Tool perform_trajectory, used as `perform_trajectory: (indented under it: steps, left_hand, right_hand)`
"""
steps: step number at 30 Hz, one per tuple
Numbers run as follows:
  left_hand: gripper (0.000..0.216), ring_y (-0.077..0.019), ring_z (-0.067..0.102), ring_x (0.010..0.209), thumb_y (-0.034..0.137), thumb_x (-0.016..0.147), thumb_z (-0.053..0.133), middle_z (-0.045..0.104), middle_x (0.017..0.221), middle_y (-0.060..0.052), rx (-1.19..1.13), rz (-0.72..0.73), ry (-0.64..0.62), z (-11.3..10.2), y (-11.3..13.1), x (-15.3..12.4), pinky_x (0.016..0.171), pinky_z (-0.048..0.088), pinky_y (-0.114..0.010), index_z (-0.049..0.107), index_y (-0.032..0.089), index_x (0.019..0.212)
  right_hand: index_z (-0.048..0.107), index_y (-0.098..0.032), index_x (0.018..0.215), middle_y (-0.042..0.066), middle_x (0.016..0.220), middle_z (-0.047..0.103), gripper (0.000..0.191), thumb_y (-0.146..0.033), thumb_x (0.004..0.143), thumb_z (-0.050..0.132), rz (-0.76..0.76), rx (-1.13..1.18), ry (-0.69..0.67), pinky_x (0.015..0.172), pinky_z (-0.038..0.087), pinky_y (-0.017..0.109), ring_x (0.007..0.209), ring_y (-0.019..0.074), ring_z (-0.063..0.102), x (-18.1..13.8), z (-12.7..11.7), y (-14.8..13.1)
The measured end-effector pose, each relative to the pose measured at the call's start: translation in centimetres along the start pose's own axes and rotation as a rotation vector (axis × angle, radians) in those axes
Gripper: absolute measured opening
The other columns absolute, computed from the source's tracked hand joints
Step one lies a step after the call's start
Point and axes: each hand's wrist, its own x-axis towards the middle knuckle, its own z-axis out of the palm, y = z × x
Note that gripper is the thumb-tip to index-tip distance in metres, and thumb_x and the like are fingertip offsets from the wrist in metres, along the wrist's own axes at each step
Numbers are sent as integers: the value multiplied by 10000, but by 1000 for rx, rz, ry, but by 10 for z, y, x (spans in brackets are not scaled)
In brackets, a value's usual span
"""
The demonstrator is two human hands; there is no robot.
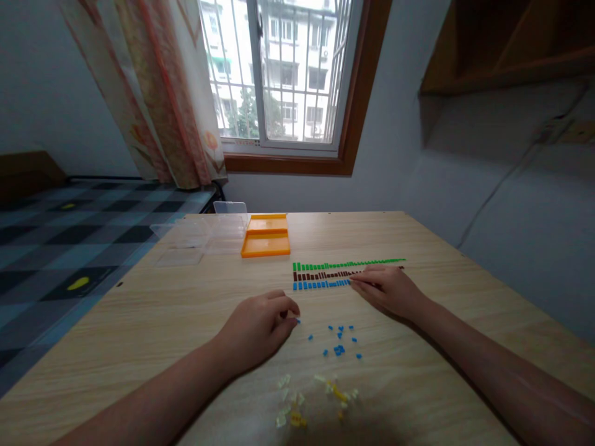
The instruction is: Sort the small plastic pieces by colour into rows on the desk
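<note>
My left hand rests low over the table with thumb and forefinger pinched on a small blue block. At the right end of the blue row, my right hand touches down with its fingertips together; what they hold, if anything, is hidden. Behind the blue row run a dark brown row and a longer green row of small pieces. My right hand covers part of the brown row. Loose blue blocks lie scattered between my forearms.
Nearest me lie loose yellow pieces and pale, whitish pieces. An orange tray with two sections stands behind the rows, beside clear plastic boxes. The wooden table borders a checked bed on the left.
</note>
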Motion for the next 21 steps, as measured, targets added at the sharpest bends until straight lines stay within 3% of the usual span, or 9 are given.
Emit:
perform_trajectory:
  steps: [5, 8, 11, 17, 21]
  left_hand:
    - [130, -157, 569, 705, 83, 753, 526, 628, 765, 0, 18, 0, 41, 1, 1, 1, 641, 388, -266, 580, 193, 795]
    - [70, -167, 548, 700, 159, 788, 562, 613, 757, -6, 46, -49, 40, 2, 2, 3, 622, 362, -270, 523, 197, 744]
    - [154, -171, 535, 697, 241, 805, 601, 610, 757, -9, 78, -106, 44, 3, 3, 4, 609, 337, -271, 489, 201, 708]
    - [168, -163, 508, 663, 232, 803, 567, 582, 694, 7, 31, -86, 50, 5, 1, 5, 605, 316, -274, 462, 205, 674]
    - [212, -142, 448, 594, 212, 779, 530, 489, 593, 37, -137, -138, 142, 6, -6, 8, 589, 310, -269, 378, 211, 630]
  right_hand:
    - [749, -191, 1143, 80, 897, 720, 294, -305, 1020, 508, -116, 75, -46, 696, 480, 295, 779, 171, 628, 1, -2, -35]
    - [713, -209, 1208, 92, 1002, 704, 313, -293, 1030, 470, -209, 139, -158, 798, 486, 341, 904, 199, 610, 4, -1, -63]
    - [677, -205, 1254, 110, 1109, 681, 327, -319, 1025, 475, -268, 169, -243, 893, 467, 390, 987, 225, 589, 6, 4, -82]
    - [640, -226, 1310, 101, 1127, 662, 357, -358, 1030, 461, -283, 133, -314, 926, 430, 401, 1008, 236, 563, 8, 12, -90]
    - [618, -241, 1336, 95, 1123, 640, 373, -372, 1025, 461, -278, 87, -347, 932, 413, 411, 1003, 241, 537, 8, 13, -92]
